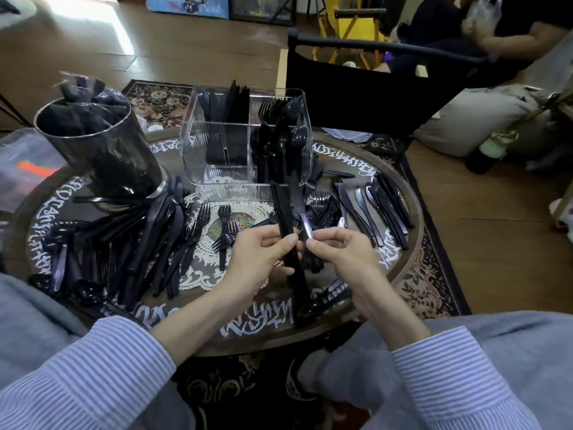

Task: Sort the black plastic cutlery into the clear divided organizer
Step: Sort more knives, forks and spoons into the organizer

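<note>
Both hands meet just in front of the clear organizer point(246, 144), which stands on the round worktop point(400, 274). The left hand point(263, 252) has its fingers and thumb curled round a bundle of black cutlery point(283, 212); the bundle runs from near the organizer's front wall, through the grip, and down towards the person. The right hand point(338, 252) pinches between thumb and fingertips the lower end of a single black piece point(302, 212), which rises out of that grip towards the organizer, just beside the bundle. What kind of piece it is cannot be told.

Inside the organizer, knives point(231, 100) stand in the back left compartment, forks point(279, 108) in the back right, and spoons point(286, 141) in the front right. Left of the organizer stands a dark round tumbler point(102, 150) filled with more black cutlery. Loose forks and knives point(148, 243) lie in a heap in front of the tumbler, and a row of knives point(378, 206) lies to the right of the organizer.
</note>
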